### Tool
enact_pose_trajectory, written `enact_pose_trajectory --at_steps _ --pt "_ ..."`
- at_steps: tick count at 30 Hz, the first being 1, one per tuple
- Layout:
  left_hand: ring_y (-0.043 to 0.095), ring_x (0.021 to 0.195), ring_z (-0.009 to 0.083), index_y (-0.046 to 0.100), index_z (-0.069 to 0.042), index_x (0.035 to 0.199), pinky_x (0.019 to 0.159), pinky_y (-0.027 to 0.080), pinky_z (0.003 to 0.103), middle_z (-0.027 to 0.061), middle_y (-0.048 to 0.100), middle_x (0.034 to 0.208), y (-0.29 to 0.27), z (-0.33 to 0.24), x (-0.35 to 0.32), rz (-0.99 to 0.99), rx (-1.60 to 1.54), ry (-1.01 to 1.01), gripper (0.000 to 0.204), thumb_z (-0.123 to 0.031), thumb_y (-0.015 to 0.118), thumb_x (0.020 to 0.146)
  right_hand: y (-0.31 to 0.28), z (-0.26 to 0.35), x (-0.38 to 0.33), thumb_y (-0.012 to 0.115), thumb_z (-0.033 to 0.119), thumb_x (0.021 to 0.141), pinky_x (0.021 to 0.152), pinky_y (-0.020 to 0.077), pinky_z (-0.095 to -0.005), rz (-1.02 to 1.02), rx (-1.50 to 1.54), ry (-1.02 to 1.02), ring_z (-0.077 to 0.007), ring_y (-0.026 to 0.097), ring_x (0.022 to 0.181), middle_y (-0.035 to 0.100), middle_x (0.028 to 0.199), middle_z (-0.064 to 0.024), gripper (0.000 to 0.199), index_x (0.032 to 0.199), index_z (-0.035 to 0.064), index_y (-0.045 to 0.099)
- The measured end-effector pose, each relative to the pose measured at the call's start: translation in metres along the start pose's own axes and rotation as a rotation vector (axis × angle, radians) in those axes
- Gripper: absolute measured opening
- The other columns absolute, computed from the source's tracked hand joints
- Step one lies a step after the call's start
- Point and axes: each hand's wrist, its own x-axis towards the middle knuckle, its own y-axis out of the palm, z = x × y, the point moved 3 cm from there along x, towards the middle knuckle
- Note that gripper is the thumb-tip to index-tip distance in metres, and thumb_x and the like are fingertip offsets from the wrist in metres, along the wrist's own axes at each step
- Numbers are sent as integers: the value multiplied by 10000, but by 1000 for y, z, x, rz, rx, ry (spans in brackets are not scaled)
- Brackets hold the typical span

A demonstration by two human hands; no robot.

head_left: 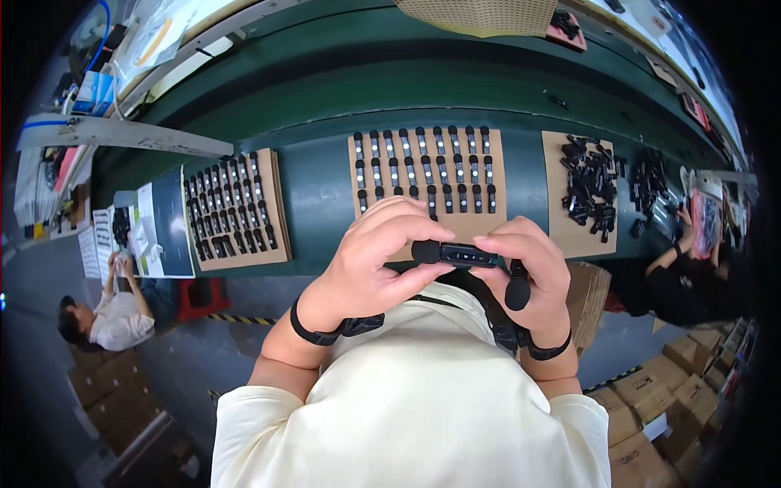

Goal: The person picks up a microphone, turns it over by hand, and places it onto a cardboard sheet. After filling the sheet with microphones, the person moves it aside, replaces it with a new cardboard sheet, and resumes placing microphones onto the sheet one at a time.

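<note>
Green bench [317, 187] out front, left hand [368, 250] and right hand [543, 264] both holding one black gadget [468, 255]

A cardboard sheet [488, 222] is lying on the bench just past the hands, showing rows of similar pieces [425, 168]. Left thumb and fingers are pinching the rounded end, right thumb and fingers are gripping the other, so the gadget's sitting sideways between them. A second black piece [517, 289] is poking down from the right hand.

Bright centre; black, distorted fisheye edges

Green bench [317, 187], cardboard [467, 224] in 3 places
</note>
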Motion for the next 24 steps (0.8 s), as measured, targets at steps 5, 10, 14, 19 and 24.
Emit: enact_pose_trajectory --at_steps 5,10,14,19,24 --pt "617 813 230 650 -4 971 917 468 476 95 658 906 -29 -7 -16 115 -53 80 294 16 753 696 33 27 -8 777 -6 719 555 383 -252 -71 -59 29 -158 536 670 630 835 -95 313 1008 -4 658" --pt "613 820 230 649 -6 963 912 465 485 89 656 898 -46 -14 -28 124 -65 169 278 7 742 701 51 53 -10 777 -2 731 562 381 -241 -112 -42 122 -144 507 649 620 835 -89 297 1002 0 657" --pt "613 838 236 647 -7 975 921 463 471 92 656 901 -51 -14 -31 151 -78 193 275 -38 754 724 56 57 -14 784 20 738 576 397 -245 -141 -73 105 -145 513 659 615 854 -90 303 1012 2 655" --pt "616 875 250 644 -10 999 939 458 447 95 665 910 -56 -10 -40 124 -331 -218 268 -45 747 754 60 56 -15 804 59 724 601 436 -269 -150 -185 -15 -169 552 700 609 896 -101 346 1029 9 649" --pt "616 911 237 641 -13 1046 948 457 417 101 666 953 -58 -4 -39 144 -165 26 289 -32 731 772 61 66 -6 798 50 713 621 468 -300 -92 -235 95 -208 585 741 601 900 -113 333 999 4 633"
